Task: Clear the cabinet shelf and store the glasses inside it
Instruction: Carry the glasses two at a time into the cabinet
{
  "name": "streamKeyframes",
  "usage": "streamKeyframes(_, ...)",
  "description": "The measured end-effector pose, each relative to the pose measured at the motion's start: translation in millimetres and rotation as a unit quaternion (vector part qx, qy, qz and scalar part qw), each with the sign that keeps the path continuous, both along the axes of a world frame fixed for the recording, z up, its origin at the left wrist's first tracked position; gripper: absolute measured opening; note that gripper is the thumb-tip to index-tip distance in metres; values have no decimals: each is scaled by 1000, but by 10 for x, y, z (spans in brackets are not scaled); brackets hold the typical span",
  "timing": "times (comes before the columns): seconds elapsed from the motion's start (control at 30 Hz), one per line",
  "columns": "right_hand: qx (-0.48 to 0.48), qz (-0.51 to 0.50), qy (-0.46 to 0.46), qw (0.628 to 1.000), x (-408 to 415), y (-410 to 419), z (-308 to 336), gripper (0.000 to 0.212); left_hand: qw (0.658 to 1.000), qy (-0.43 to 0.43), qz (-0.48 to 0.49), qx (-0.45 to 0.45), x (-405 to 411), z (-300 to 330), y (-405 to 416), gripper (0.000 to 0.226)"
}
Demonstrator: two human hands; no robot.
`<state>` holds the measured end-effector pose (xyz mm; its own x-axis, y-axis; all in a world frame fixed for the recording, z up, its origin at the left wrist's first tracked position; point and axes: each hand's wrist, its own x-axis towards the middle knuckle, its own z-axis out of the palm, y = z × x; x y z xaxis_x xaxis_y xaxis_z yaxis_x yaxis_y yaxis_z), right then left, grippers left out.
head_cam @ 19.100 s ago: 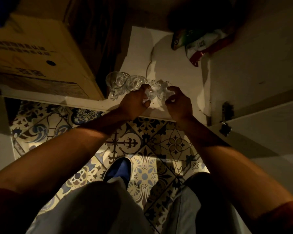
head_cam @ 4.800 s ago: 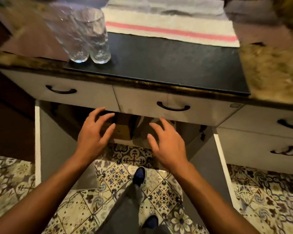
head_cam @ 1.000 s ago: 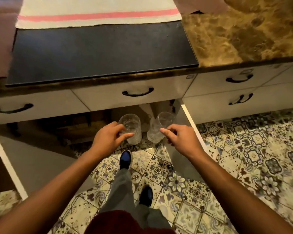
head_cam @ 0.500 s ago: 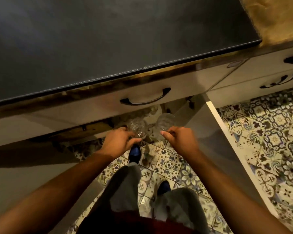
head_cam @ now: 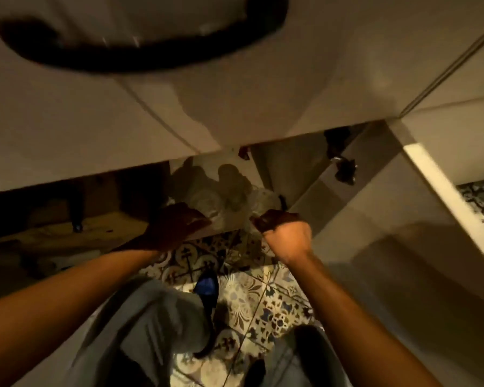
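Note:
I am crouched in front of the open cabinet below the drawers. My left hand (head_cam: 176,226) grips a clear textured glass (head_cam: 207,202) at the front edge of the white cabinet shelf (head_cam: 229,222). My right hand (head_cam: 284,233) is curled round a second clear glass (head_cam: 264,201) beside it. More glasses (head_cam: 234,188) show dimly on the shelf behind, blurred in shadow. Both held glasses are partly hidden by my fingers.
A white drawer front with a black handle (head_cam: 140,48) hangs close overhead. The open cabinet door (head_cam: 403,219) stands on the right with its hinge (head_cam: 345,170). A cardboard box (head_cam: 67,233) sits in the left compartment. Patterned floor tiles (head_cam: 263,297) and my blue shoe (head_cam: 206,286) lie below.
I have crouched lower and the view has dropped under the drawer. Both hands have carried their glasses forward to the cabinet shelf.

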<state>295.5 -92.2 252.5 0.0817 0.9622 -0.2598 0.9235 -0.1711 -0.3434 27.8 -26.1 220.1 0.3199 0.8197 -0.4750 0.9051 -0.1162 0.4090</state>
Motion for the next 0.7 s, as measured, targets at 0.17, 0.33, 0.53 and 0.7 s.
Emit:
streamKeyframes(0.17, -23, 4, -22, 999, 3, 220, -683, 52, 995, -77, 60, -3, 28, -534, 262, 49)
streamKeyframes(0.33, 8, 10, -16, 1000, 6, 313, -1123, 52, 991, -101, 21, 81, -28, -726, 351, 14)
streamKeyframes(0.53, 52, 38, 18, 998, -59, 432, -1154, 49, 975, -156, -22, 154, 1, -758, 229, 22)
streamKeyframes(0.7, 50, 48, 65, 995, -117, 443, -1078, 48, 969, -104, -67, 215, -76, -664, 157, 50)
